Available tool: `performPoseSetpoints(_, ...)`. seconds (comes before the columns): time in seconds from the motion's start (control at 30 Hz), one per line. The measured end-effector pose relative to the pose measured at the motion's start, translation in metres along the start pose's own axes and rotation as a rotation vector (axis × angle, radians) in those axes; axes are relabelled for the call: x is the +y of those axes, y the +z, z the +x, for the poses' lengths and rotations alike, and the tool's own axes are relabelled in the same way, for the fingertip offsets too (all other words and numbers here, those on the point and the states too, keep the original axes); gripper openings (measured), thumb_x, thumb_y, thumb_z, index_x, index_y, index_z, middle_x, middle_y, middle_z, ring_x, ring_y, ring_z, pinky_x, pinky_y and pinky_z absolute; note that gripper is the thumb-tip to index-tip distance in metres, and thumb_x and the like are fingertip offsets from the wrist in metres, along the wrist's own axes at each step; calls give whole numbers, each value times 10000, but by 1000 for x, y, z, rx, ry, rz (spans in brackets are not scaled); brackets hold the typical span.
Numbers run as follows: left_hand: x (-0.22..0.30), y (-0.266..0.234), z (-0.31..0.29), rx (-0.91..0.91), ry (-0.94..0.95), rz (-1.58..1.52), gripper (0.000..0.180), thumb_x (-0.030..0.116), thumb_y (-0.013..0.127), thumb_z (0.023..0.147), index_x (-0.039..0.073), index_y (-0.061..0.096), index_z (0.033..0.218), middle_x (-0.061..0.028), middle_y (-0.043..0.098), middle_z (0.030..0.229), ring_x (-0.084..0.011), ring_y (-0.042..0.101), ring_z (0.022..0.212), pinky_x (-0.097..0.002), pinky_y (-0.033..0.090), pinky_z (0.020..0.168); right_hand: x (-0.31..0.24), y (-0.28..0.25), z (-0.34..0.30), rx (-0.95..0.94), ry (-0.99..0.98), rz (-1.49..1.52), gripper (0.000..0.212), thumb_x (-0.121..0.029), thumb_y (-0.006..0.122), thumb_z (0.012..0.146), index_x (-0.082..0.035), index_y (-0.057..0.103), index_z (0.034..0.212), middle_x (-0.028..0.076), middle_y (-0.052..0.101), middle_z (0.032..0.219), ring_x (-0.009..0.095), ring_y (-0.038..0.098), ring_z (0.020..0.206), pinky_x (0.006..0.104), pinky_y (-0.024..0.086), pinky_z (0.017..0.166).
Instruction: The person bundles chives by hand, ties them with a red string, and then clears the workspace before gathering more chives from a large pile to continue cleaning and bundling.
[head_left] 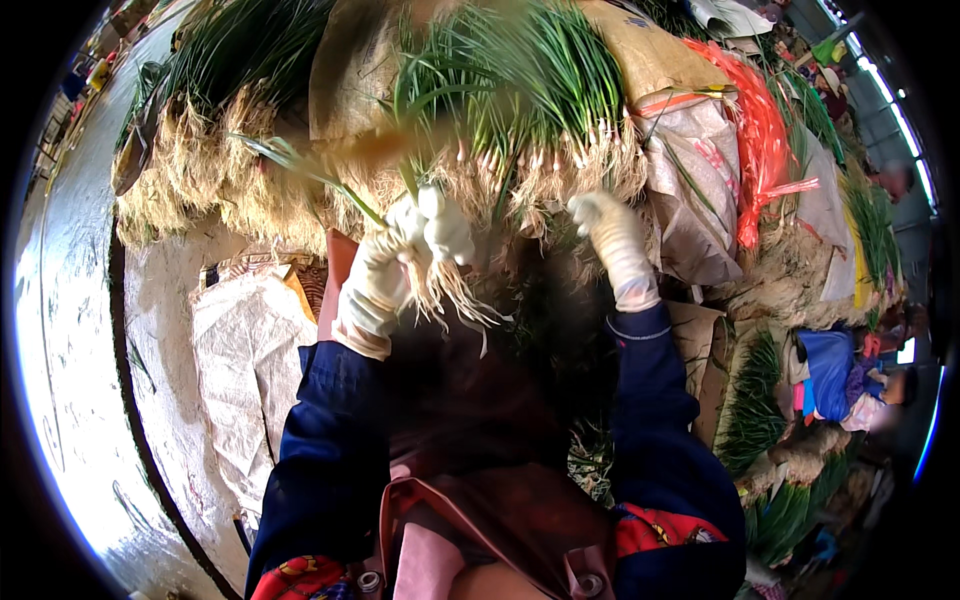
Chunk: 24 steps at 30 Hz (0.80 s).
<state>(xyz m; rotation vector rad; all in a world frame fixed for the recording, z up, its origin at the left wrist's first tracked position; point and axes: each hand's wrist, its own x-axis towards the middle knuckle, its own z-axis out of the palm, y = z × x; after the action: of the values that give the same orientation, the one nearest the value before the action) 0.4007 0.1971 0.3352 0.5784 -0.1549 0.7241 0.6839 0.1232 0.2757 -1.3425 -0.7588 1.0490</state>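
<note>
My left hand (380,275), in a whitish glove, is closed around a few spring onions (430,285). Their pale stringy roots hang below the fingers, and a green stalk leans up to the left. My right hand (612,245), gloved too, is a little way to the right with its fingers loosely bent and slightly apart. No onion shows in it. Just beyond both hands lies a heap of spring onions (560,75), white bulbs and roots toward me, green tops away. A brownish blur crosses the view above my left hand.
More bunches of green onions (230,60) lie at the far left, roots outward. Pale woven sacks (250,340) are beside my left arm, and another sack (690,190) lies right of the heap beside red plastic twine (750,130). Further bunches (755,410) lie at the right.
</note>
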Motion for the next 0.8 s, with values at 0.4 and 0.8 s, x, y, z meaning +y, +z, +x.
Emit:
performPoseSetpoints(0.4,-55,-72,31,368,-378,84,340,245,498,929,17,553,1175,-17,583,765,-135,516,660,-249,423,590,-43,-11,96,405,-200,-1774,213,-316,670,741,-106,653,774,88,648,797,235,628,722,367,497,655)
performPoseSetpoints(0.8,-69,-50,37,627,-490,220,167,106,668,808,-9,629,923,-56,627,702,-101,534,504,-213,385,427,-8,65,-26,144,-559,-923,298,-94,693,745,-99,596,1027,74,608,933,219,607,848,339,490,737)
